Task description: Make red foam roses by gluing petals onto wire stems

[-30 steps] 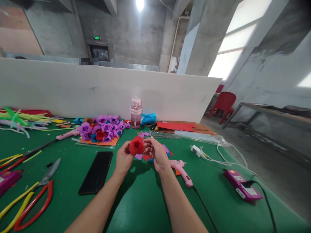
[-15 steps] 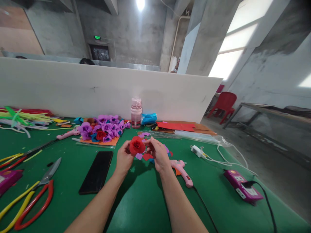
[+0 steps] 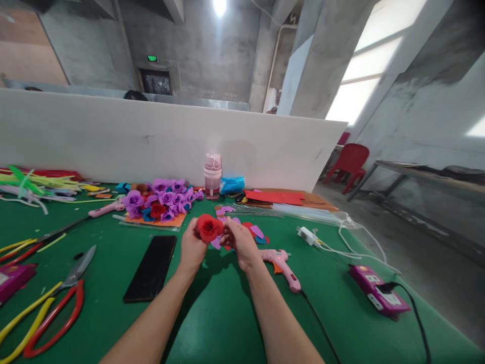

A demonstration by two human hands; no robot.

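A red paper rose faces up above the green table, held at its left side by my left hand, whose fingers are closed round it. On the other side, my right hand has bent fingers pinched at the rose's right edge; the fingertips are partly hidden. Loose purple, red and blue paper petals lie on the table behind and beside my right hand. A pink glue gun rests just right of my right wrist, its cord running towards me.
To the left are a black phone, large scissors and a heap of paper roses. A pink bottle stands by the white partition. On the right lie a white plug and a purple power strip.
Both hands have shifted slightly left with the rose. The right fingers have come in against its right edge, and more loose petals show beside that hand.
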